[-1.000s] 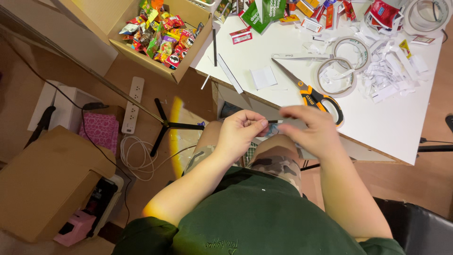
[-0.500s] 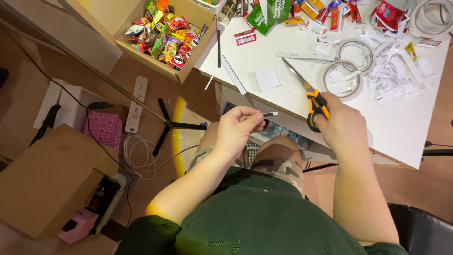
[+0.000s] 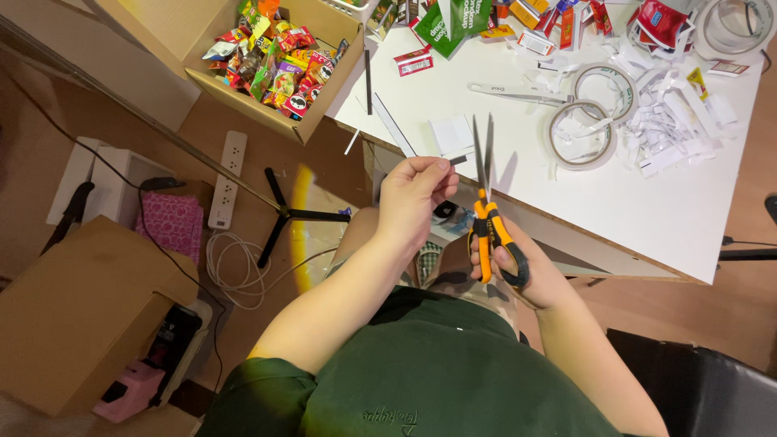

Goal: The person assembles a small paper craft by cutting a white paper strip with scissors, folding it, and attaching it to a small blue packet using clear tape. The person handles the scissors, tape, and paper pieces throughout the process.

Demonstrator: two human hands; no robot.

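Observation:
My left hand [image 3: 413,194] pinches a small dark strip [image 3: 458,160] between thumb and fingers, held over my lap at the white table's [image 3: 688,210] near edge. My right hand [image 3: 518,271] grips orange-and-black scissors [image 3: 488,210] by the handles, blades slightly apart and pointing up, just right of the strip. The strip's tip sits next to the blades, not between them as far as I can tell.
On the table lie two rolls of clear tape [image 3: 584,133], shredded white paper [image 3: 676,129], tweezers [image 3: 510,93], a white slip [image 3: 452,133] and coloured packets. A cardboard box of snack packets [image 3: 271,65] stands at the left. Below are a power strip [image 3: 227,178], cables and cardboard boxes [image 3: 77,316].
My right hand took the scissors off the table and brought them down next to the left hand. The left hand kept hold of the strip and moved slightly right.

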